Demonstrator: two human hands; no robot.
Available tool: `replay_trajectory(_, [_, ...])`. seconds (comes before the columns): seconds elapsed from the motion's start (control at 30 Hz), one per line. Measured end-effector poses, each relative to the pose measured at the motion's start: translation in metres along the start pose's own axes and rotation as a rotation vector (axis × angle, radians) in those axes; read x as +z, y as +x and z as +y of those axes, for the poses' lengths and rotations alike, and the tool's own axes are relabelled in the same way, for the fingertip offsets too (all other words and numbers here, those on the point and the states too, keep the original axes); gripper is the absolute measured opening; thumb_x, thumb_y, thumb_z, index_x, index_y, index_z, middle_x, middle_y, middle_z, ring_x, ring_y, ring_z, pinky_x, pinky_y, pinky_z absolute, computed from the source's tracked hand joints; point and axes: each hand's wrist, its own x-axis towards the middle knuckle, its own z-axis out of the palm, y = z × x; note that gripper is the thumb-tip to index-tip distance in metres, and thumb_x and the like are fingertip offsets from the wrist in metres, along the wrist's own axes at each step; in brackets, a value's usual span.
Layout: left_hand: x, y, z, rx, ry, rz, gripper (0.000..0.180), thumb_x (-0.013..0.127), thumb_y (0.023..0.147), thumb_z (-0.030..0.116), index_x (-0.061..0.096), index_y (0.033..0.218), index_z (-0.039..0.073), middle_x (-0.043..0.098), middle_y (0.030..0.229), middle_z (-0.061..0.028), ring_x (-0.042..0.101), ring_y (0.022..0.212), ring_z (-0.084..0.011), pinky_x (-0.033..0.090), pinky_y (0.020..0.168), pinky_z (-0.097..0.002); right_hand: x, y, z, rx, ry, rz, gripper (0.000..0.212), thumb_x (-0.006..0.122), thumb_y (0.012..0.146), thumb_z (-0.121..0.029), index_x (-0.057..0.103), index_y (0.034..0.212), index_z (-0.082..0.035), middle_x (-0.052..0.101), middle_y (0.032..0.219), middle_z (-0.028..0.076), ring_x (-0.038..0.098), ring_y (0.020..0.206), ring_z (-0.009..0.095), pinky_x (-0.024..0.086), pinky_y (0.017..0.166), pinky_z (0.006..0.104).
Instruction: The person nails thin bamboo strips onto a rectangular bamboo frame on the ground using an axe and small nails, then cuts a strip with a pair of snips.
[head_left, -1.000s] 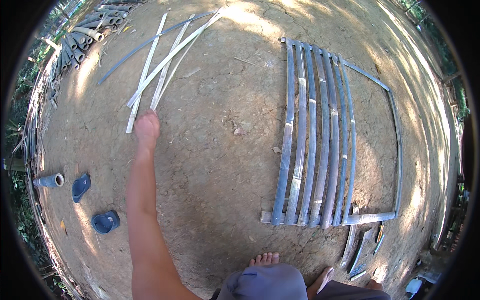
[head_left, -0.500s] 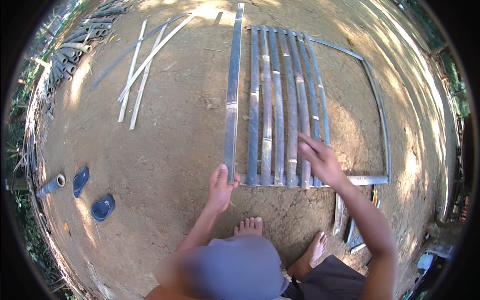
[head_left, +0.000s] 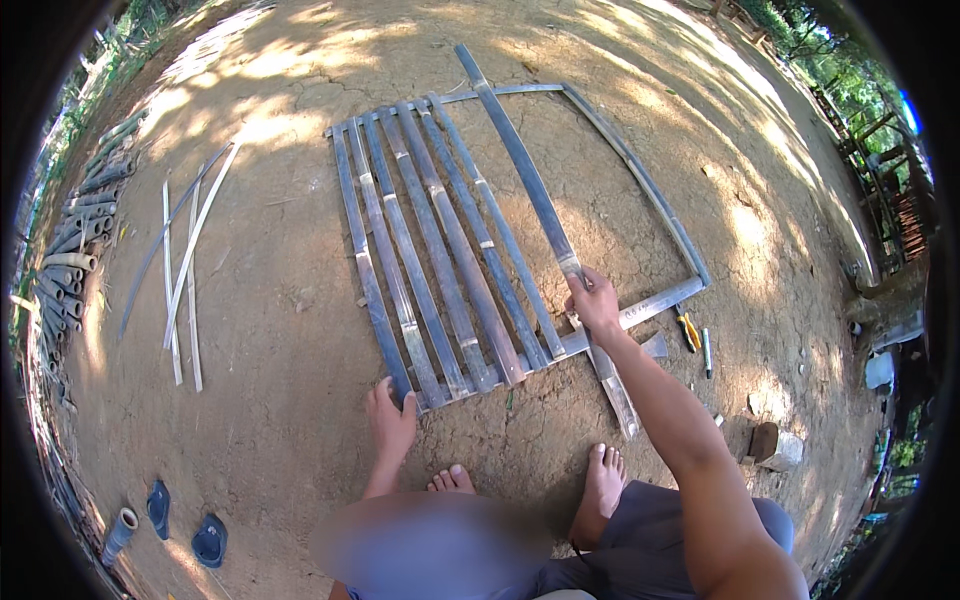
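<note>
A long dark split-bamboo slat slants over the open right part of a bamboo frame, its lower end in the closed fingers of my right hand. That hand is just above the frame's near rail. Several bamboo slats lie side by side across the left part of the frame. My left hand is at the near left corner, thumb and fingers apart around the lower end of the leftmost slat. Whether it presses on that slat is hard to see.
A pale bamboo piece juts from under the near rail. Yellow-handled pliers and a marker-like stick lie right of it. Loose strips, bamboo tubes and dark sandals are on the left. My bare feet are close to the frame.
The slat held upright by my left hand at the frame's left is now in my right hand, farther right. My left hand is at the near left corner. The view has turned.
</note>
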Motion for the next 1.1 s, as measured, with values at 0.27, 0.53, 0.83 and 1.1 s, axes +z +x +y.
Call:
replay_trajectory(0.27, [-0.035,0.006,-0.037,0.058,0.175,-0.082,0.057,0.087,0.083,0.024,0.064,0.129,-0.002,0.062,0.120,-0.0213,0.061,0.113,-0.0401,0.049,0.100,-0.0470,0.041,0.058,0.038,0.073,0.023,-0.089,0.033,0.067,0.102,-0.031,0.075,0.125,-0.007,0.069,0.069,0.004,0.062,0.057,0.011,0.047,0.055,0.0300])
replay_trajectory(0.53, [-0.068,-0.008,-0.024,-0.024,0.209,-0.237,0.058,0.092,0.075,0.016,0.068,0.125,0.000,0.063,0.114,-0.0190,0.062,0.110,-0.0401,0.050,0.098,-0.0468,0.085,0.072,0.063,0.132,0.166,-0.129,0.043,0.068,0.101,-0.035,0.071,0.132,-0.005,0.070,0.069,0.008,0.068,0.062,0.015,0.051,0.058,0.0336])
replay_trajectory(0.83, [-0.112,0.054,0.068,0.186,0.408,-0.371,0.052,0.087,0.080,0.013,0.067,0.127,0.002,0.063,0.127,-0.0210,0.061,0.119,-0.0417,0.050,0.102,-0.0474,-0.016,0.100,0.023,-0.299,-0.867,-0.542,0.062,0.055,0.106,-0.043,0.048,0.155,-0.007,0.072,0.120,0.028,0.068,0.116,0.045,0.053,0.104,0.0531])
replay_trajectory(1.1, [-0.003,0.076,0.213,0.645,0.548,-0.839,0.047,0.083,0.086,0.022,0.069,0.126,0.004,0.067,0.119,-0.0129,0.064,0.116,-0.0336,0.053,0.101,-0.0445,-0.028,0.092,0.074,-0.401,-0.411,-0.765,0.076,0.070,0.099,-0.042,0.042,0.161,-0.008,0.078,0.106,0.015,0.074,0.102,0.031,0.056,0.098,0.0432])
